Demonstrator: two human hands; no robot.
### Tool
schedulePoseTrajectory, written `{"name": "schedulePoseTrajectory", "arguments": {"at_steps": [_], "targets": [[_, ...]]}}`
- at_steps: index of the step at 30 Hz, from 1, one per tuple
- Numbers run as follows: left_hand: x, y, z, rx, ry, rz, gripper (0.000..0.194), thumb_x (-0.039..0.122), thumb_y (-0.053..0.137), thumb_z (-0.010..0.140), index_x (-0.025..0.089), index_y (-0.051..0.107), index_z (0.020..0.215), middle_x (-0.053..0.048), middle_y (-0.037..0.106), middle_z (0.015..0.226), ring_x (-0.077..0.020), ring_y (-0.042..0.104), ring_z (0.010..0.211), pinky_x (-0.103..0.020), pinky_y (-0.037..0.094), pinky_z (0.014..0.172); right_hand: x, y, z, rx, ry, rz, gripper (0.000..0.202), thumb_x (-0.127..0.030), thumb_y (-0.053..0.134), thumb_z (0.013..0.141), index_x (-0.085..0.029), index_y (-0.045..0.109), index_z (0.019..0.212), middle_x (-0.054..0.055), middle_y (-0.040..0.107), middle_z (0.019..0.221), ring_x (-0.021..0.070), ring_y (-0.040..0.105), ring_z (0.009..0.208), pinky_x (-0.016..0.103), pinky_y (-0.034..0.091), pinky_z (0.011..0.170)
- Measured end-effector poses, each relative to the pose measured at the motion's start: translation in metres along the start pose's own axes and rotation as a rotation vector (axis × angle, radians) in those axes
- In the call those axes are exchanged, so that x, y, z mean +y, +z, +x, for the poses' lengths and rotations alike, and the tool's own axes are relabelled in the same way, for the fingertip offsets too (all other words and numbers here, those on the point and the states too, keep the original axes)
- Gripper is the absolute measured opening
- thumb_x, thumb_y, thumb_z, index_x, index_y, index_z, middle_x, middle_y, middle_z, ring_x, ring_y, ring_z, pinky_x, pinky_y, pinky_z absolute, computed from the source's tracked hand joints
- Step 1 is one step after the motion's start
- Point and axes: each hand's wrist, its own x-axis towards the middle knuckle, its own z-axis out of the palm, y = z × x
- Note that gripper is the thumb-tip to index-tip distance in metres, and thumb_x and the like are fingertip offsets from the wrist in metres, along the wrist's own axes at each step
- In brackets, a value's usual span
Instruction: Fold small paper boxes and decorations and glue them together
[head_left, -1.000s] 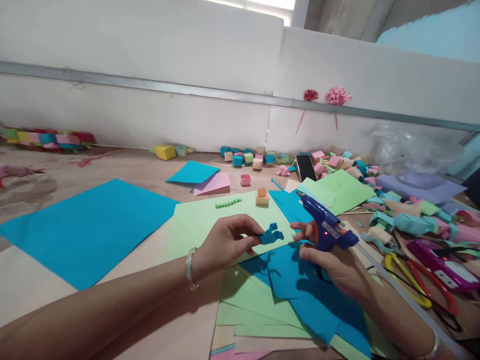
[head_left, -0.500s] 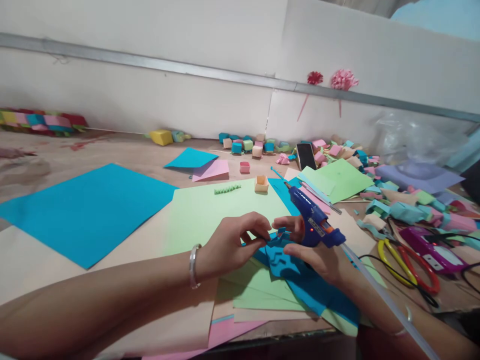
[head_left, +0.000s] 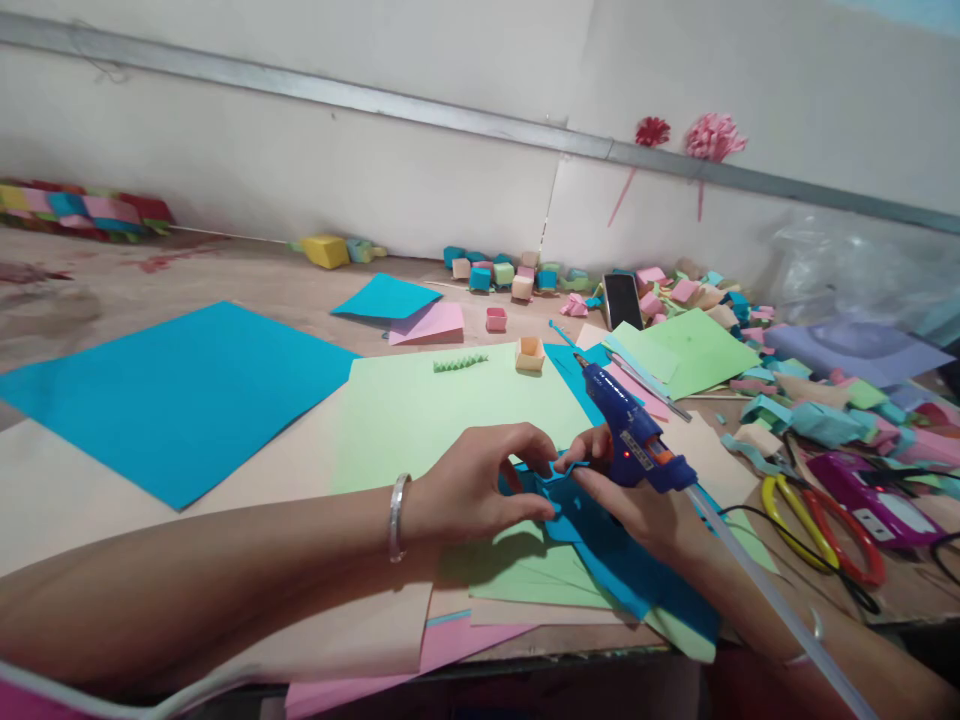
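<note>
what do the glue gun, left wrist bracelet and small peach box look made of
Glue gun: probably hard blue plastic, glossy, with white highlights. Bracelet: likely metal, silvery and shiny. Peach box: seemingly matt paper or card, with thin flat walls.

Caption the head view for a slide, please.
Right hand pinching a small folded blue paper piece and holding a glue gun, left hand close by.
</note>
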Motion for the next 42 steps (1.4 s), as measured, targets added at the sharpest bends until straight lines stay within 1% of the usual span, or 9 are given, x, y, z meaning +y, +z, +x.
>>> {"name": "schedulePoseTrajectory", "arguments": {"at_steps": [4,9,14,19,23,28,32,37,42], "targets": [[-0.003,0.001,0.001,-0.008,0.032,0.060,0.015,0.025,0.071,0.078,0.017,0.067,0.089,-0.005,0.070,0.084,-0.0134,0.063,0.073,-0.024,0.052,0.064,0.000,0.000,-0.001,-0.001,0.004,-0.029,0.024,-0.039,0.060,0.081,-0.025,0.042,0.079,0.003,0.060,0.085,0.0170,0.057,0.075,0.034,0.049,0.067],[-0.002,0.001,0.003,-0.037,0.088,0.083,0.008,0.023,0.066,0.082,0.017,0.069,0.086,-0.005,0.069,0.079,-0.0139,0.060,0.071,-0.025,0.049,0.067,0.003,-0.001,-0.001,-0.001,0.004,-0.043,0.019,-0.034,0.061,0.081,-0.024,0.045,0.081,0.002,0.060,0.085,0.0164,0.057,0.076,0.034,0.050,0.072],[-0.001,0.001,0.003,-0.029,0.061,0.106,0.006,0.023,0.065,0.082,0.018,0.068,0.083,-0.004,0.067,0.076,-0.0136,0.058,0.069,-0.025,0.047,0.066,0.002,-0.001,-0.001,0.000,0.009,-0.054,0.018,-0.031,0.062,0.081,-0.024,0.046,0.081,0.003,0.060,0.086,0.0174,0.057,0.077,0.035,0.050,0.072],[-0.004,0.003,0.001,-0.001,0.020,0.116,0.004,0.017,0.063,0.079,0.017,0.067,0.081,-0.004,0.064,0.079,-0.0143,0.058,0.072,-0.026,0.047,0.065,0.002,0.003,-0.001,0.017,-0.005,-0.014,0.020,-0.031,0.063,0.081,-0.024,0.045,0.078,0.003,0.060,0.082,0.0179,0.057,0.078,0.036,0.050,0.074],[-0.007,0.006,0.000,-0.013,0.050,0.143,0.006,0.018,0.063,0.079,0.017,0.065,0.085,-0.005,0.064,0.083,-0.0149,0.058,0.075,-0.027,0.047,0.068,0.006,0.005,-0.001,0.016,-0.015,-0.009,0.020,-0.033,0.064,0.079,-0.024,0.046,0.078,0.002,0.061,0.081,0.0179,0.058,0.078,0.036,0.051,0.075],[-0.008,0.008,0.000,-0.032,0.110,0.177,0.006,0.019,0.060,0.082,0.016,0.065,0.080,-0.004,0.064,0.080,-0.0145,0.057,0.074,-0.027,0.047,0.069,0.007,0.007,-0.002,0.002,-0.018,-0.008,0.018,-0.030,0.064,0.078,-0.023,0.048,0.078,0.002,0.062,0.080,0.0169,0.059,0.074,0.034,0.052,0.072],[-0.009,0.007,0.000,-0.006,0.158,0.188,0.006,0.015,0.059,0.080,0.016,0.063,0.075,-0.002,0.063,0.075,-0.0137,0.057,0.072,-0.026,0.046,0.068,0.006,0.007,-0.003,-0.020,0.013,-0.034,0.016,-0.027,0.065,0.076,-0.023,0.050,0.080,0.002,0.063,0.081,0.0167,0.060,0.074,0.033,0.053,0.070],[-0.011,0.006,-0.001,0.007,0.127,0.219,0.006,0.015,0.060,0.078,0.017,0.061,0.072,-0.001,0.061,0.070,-0.0137,0.055,0.068,-0.026,0.045,0.064,0.004,0.008,-0.002,0.003,0.046,-0.056,0.015,-0.028,0.065,0.075,-0.022,0.051,0.079,0.002,0.063,0.080,0.0173,0.061,0.073,0.034,0.054,0.069],[-0.010,0.006,-0.001,0.001,0.118,0.248,0.004,0.019,0.060,0.079,0.017,0.062,0.082,-0.004,0.063,0.079,-0.0159,0.057,0.074,-0.029,0.046,0.068,-0.004,0.007,-0.001,0.034,0.011,-0.102,0.018,-0.034,0.064,0.076,-0.022,0.050,0.077,0.002,0.063,0.076,0.0178,0.062,0.072,0.035,0.054,0.069]]}}
